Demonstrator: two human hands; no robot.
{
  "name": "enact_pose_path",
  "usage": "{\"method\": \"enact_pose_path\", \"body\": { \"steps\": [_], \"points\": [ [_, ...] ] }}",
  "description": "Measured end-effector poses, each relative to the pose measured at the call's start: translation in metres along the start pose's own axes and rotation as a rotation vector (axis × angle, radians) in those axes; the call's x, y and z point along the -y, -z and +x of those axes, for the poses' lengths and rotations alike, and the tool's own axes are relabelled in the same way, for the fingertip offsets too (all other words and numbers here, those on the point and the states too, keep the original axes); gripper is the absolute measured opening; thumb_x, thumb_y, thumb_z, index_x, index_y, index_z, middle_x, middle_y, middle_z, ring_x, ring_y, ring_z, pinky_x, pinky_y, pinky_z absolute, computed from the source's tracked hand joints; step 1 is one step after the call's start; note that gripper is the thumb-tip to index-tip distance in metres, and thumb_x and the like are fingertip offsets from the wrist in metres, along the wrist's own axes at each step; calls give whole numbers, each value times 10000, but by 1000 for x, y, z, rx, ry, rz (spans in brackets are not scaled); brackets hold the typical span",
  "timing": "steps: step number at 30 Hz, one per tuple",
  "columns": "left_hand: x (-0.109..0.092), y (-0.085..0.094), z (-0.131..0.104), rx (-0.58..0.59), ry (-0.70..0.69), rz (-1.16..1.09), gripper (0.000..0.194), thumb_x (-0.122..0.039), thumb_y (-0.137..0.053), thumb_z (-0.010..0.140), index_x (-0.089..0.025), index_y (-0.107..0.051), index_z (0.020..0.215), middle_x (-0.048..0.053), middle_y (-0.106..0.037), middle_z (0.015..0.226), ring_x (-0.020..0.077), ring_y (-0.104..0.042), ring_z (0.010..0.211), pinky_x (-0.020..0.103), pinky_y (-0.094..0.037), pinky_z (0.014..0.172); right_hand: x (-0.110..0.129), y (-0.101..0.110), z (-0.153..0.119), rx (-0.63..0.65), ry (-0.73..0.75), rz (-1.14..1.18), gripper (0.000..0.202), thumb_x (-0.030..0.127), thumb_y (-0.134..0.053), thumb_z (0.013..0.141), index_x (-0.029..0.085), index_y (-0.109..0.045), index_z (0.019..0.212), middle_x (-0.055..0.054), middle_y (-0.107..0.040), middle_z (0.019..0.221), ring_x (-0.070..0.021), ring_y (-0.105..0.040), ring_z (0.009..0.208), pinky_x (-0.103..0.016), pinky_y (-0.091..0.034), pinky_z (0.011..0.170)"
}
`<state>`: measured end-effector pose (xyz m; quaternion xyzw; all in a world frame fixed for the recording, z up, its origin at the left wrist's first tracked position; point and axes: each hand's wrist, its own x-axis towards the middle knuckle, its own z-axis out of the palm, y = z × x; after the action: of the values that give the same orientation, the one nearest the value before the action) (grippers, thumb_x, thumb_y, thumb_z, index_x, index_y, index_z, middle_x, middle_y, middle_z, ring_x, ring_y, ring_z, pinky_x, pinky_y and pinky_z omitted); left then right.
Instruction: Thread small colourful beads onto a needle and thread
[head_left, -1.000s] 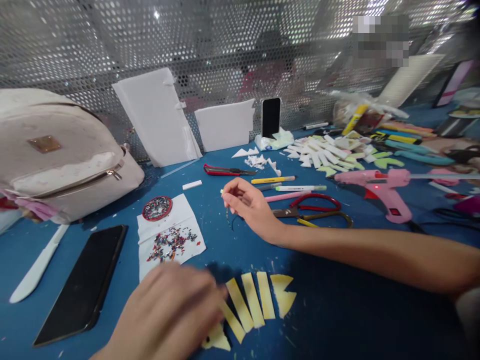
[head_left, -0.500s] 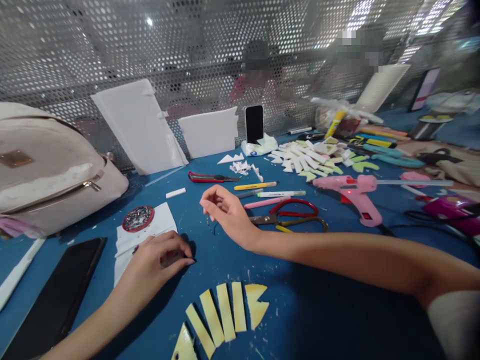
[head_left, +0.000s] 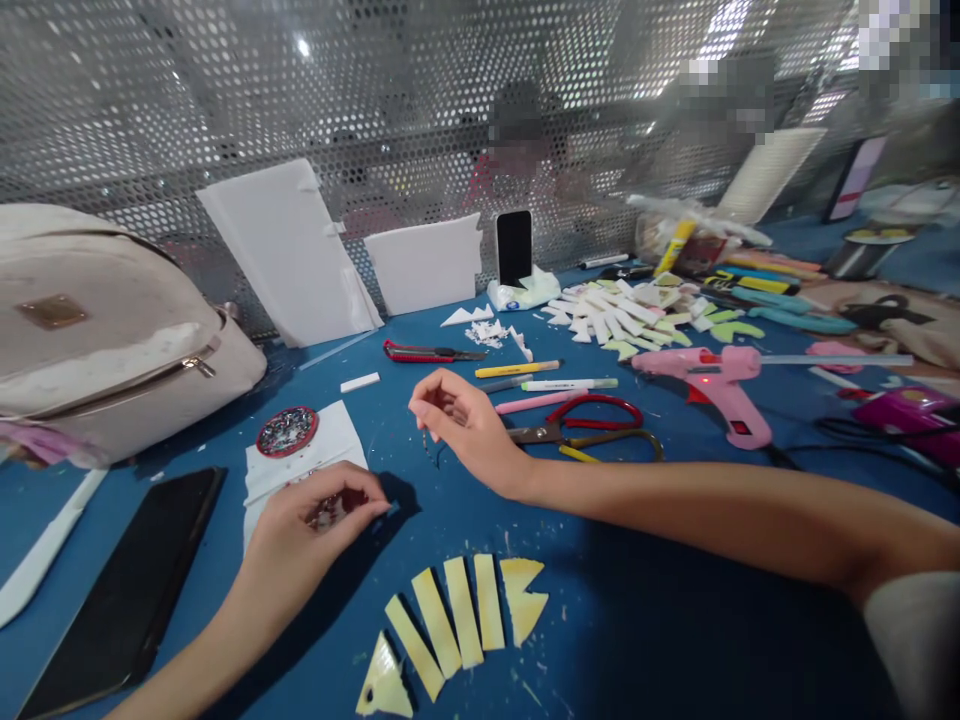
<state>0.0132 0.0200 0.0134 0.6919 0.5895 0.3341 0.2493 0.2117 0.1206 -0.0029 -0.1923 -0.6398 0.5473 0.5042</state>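
Note:
My right hand is closed in a pinch over the middle of the table. From its fingers hangs a thin beaded string, its end loose below. My left hand pinches thumb and forefinger together to the left; a tiny bit at the tips is too small to name. Its palm hovers over a white paper with small dark red bits. On that paper sits a red-rimmed round dish of small shiny beads. Nearer me, yellow strips lie in a row between a triangular head piece and a notched tail piece.
Scissors, markers and a red cutter lie beyond my right hand. A pink glue gun with its cord is at right, near a heap of cut pieces. A backpack and black tablet-like slab stand left.
My left hand has lifted slightly, its thumb and forefinger now pressed together. My right hand keeps its pinch on the string. The whole view has shifted a little.

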Motion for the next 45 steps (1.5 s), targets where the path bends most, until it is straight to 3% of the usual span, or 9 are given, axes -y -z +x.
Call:
{"method": "enact_pose_path", "body": {
  "steps": [5,8,17,25,31,45],
  "points": [
    [5,-6,-12,-137,55,-155,92,-293,-753,826,-232,-716,768,-11,-744,788,147,-675,730,208,-526,705,4,-1,-6,36,28,-61,139,318,-604,988,192,-573,938,20,-552,823,-98,-546,698,-228,-442,628],
    [7,-7,-15,-159,43,-242,37,-239,-759,826,-247,-722,822,-23,-750,809,122,-679,731,173,-538,704,8,-2,-9,85,65,-120,102,272,-607,988,192,-582,930,24,-558,807,-90,-543,674,-226,-448,634],
    [8,-6,-14,-132,87,-357,165,-166,-745,845,-250,-663,961,-27,-747,823,97,-683,729,145,-571,719,7,-1,-10,75,129,-205,78,217,-589,998,193,-600,924,16,-558,830,-80,-537,697,-211,-445,633],
    [8,-4,-14,-103,114,-418,150,-159,-749,833,-240,-678,938,-17,-735,814,108,-705,736,154,-597,717,9,-3,-10,92,174,-272,80,143,-592,966,200,-595,909,25,-570,782,-85,-525,674,-212,-440,615],
    [6,-5,-10,-123,101,-422,176,-152,-759,807,-260,-687,927,-46,-711,761,90,-698,705,119,-587,694,9,-3,-10,101,178,-285,86,136,-591,964,200,-593,907,23,-576,805,-83,-519,682,-206,-439,620],
    [7,-7,-15,-125,101,-432,180,-176,-762,800,-249,-690,948,-26,-727,776,116,-702,729,162,-602,720,10,-3,-10,117,153,-270,76,160,-586,975,198,-587,910,24,-569,829,-81,-515,694,-209,-430,625]
  ]
}}
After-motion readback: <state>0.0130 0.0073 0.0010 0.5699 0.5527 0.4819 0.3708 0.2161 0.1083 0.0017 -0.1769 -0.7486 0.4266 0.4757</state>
